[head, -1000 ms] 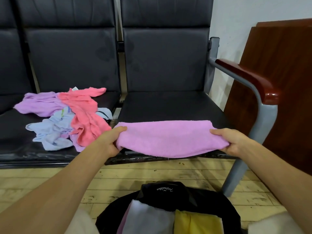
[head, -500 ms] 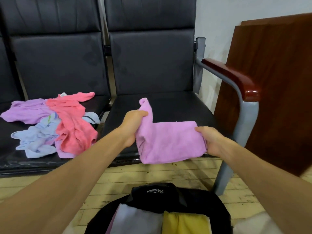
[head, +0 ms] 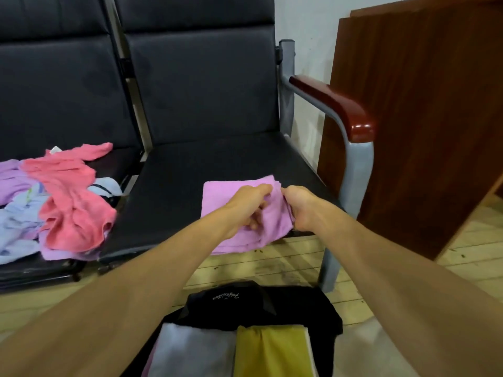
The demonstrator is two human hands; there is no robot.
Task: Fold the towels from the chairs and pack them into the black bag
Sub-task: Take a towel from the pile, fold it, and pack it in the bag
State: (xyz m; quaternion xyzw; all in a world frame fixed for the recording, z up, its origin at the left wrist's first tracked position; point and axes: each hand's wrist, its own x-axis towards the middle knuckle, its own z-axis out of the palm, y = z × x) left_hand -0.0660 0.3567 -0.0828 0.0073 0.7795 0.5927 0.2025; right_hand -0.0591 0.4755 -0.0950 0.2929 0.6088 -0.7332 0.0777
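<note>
Black chair seat (head: 177,200) over plank floor (head: 285,257), hands (head: 246,206) clenched on folded pink towel (head: 226,191).

light: soft, even | glare: armrest (head: 362,129) | edges: wide-angle bowed | hands: slight blur

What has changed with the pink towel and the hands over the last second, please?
The left hand carried its end of the pink towel rightward over to the right hand, folding it in half on the seat; both hands hold it there. The unfolded pile on the other chair and the black bag stayed put.
</note>
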